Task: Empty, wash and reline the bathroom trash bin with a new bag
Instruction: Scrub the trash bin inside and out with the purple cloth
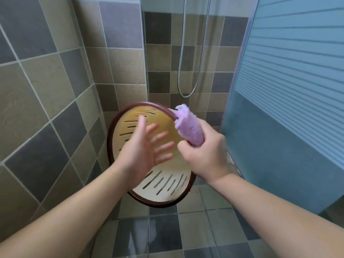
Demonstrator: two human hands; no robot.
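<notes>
While the slotted cream trash bin (163, 185) with its dark red rim sits on the tiled floor (195, 229) below us, our right hand (206, 157) grips a rolled purple cloth (188, 127) above it, and our left hand (143, 148) hovers beside, fingers spread, holding nothing.

The bin (160, 187) stood on the tiled floor (195, 231) in the corner, with the tiled wall (46, 90) at its left and behind it. The left hand (141, 151) hung over the bin's opening. Just to its right, the right hand (206, 155) held the roll of bags (188, 127) above the bin's rim. The shower hose (193, 53) hung behind, and the glass door (290, 90) stood to the right.
</notes>
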